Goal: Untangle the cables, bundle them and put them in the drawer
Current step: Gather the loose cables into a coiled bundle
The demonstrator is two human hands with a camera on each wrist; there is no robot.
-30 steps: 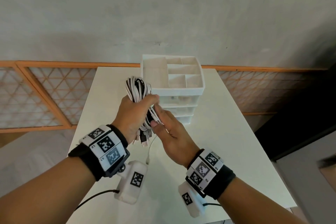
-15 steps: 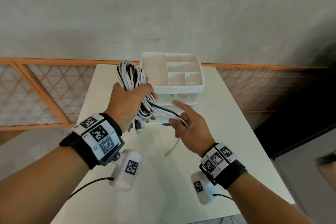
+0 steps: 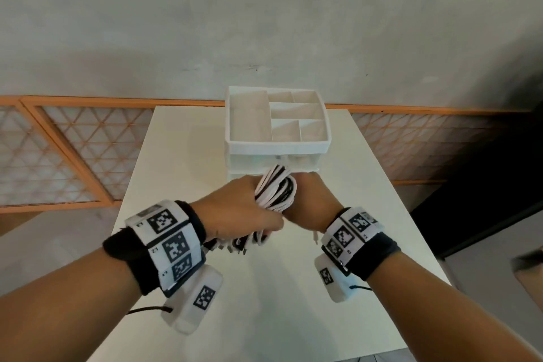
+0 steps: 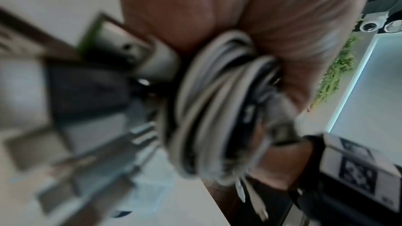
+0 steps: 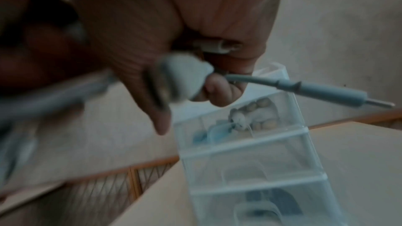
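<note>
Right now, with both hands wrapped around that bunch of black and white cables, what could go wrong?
1. The loose plug ends dangle below the left hand, so the bundle of black and white cables may unravel.
2. The right hand pinches a white cable end sticking out; it might snag on the white plastic drawer organiser close ahead.

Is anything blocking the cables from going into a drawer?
Yes. Both the left hand and right hand grip the cable bundle right in front of the drawer unit. In the right wrist view the clear drawers look pushed in, so one probably has to be pulled open first.
</note>
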